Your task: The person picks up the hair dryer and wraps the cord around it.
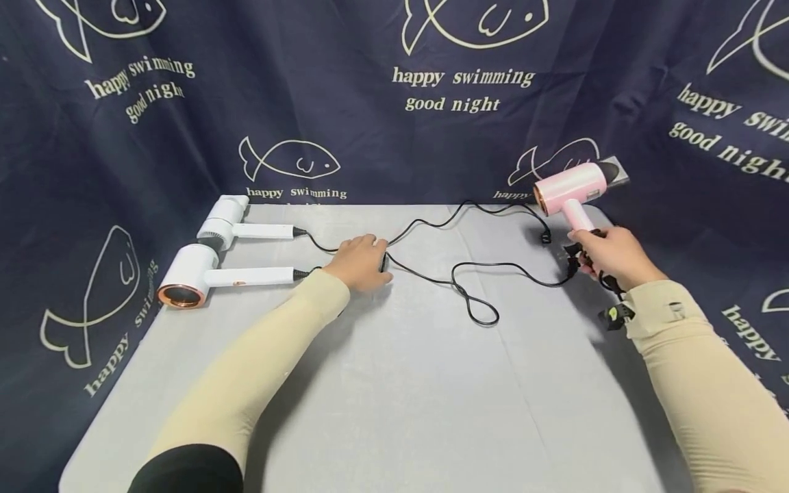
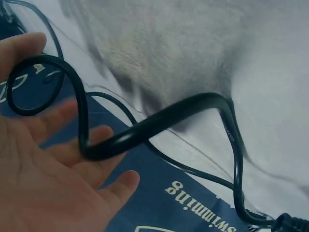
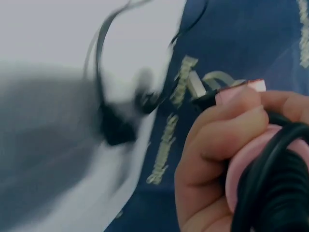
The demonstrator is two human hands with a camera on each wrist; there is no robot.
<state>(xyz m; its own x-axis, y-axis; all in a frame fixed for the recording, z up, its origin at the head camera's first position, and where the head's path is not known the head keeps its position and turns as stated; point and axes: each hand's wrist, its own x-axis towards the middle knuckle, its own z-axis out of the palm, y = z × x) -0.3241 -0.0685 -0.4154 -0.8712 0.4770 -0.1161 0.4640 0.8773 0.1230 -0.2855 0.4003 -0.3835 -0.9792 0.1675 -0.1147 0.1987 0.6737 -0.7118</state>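
My right hand (image 1: 616, 257) grips a pink hair dryer (image 1: 570, 188) by its handle, held up near the table's back right corner. The dryer points right, with a dark nozzle on its end. Loops of black cord hang about this hand; the right wrist view shows the cord base (image 3: 285, 188) below the curled fingers. My left hand (image 1: 360, 263) is over black cords at the middle back of the table. In the left wrist view its fingers are spread and relaxed, with a bent black cord (image 2: 159, 121) passing in front of the palm.
Two white hair dryers (image 1: 223, 222) lie side by side at the back left; the nearer dryer (image 1: 190, 270) has a copper-coloured rim. A black plug (image 1: 546, 237) lies near the back right edge. One cord loop (image 1: 483, 318) lies mid-table. Dark blue printed cloth (image 1: 462, 150) hangs behind.
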